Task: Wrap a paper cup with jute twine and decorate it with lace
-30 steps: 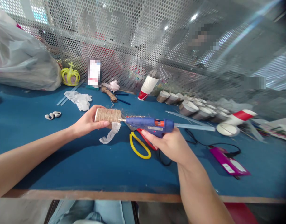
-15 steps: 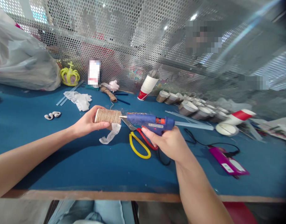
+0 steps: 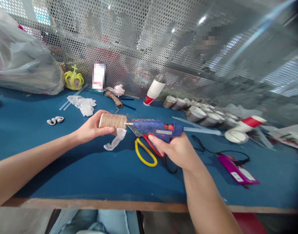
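My left hand (image 3: 95, 127) is closed around a twine-wrapped paper cup (image 3: 113, 121) lying on its side. From the cup's lower edge hangs a strip of white lace (image 3: 117, 139), its free end curled. In my right hand (image 3: 177, 148) I grip a blue hot glue gun (image 3: 150, 127), a clear glue stick (image 3: 202, 130) jutting from its back. The nozzle tip is right at the cup's right end; whether it touches, I cannot tell. Beneath the gun, scissors (image 3: 146, 157) with one yellow and one red handle lie on the table, partly hidden.
Behind are a twine bundle (image 3: 114, 98), crumpled white lace (image 3: 82, 105), a phone (image 3: 98, 77), a yellow crown (image 3: 74, 79) and a leaning paper cup stack (image 3: 155, 90). Wrapped cups (image 3: 196, 112) crowd the right back. A purple power strip (image 3: 238, 170) with black cable lies right.
The glue gun has shifted very slightly right and down, its nozzle still at the cup's right end. The left hand and the cup stay almost still.
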`<act>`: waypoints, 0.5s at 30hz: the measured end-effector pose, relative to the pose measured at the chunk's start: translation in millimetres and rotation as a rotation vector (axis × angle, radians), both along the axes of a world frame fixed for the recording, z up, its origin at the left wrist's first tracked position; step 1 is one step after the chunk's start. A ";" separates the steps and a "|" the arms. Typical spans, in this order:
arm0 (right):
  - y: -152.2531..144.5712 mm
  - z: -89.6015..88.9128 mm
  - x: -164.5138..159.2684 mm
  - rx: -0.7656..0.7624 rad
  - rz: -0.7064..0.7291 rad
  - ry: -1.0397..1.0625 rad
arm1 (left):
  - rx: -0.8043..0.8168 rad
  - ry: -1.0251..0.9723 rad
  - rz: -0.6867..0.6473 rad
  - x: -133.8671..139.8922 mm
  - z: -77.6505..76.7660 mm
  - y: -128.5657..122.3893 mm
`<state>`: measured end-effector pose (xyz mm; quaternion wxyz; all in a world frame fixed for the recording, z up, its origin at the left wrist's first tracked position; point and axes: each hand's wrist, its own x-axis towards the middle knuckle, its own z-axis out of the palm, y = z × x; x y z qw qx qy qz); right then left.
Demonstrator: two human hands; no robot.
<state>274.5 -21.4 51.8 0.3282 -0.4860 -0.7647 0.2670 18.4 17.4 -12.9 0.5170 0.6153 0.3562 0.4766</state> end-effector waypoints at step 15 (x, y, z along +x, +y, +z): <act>6.5 -7.4 -1.9 -0.118 0.109 0.126 | -0.061 -0.063 -0.057 2.1 -1.6 0.7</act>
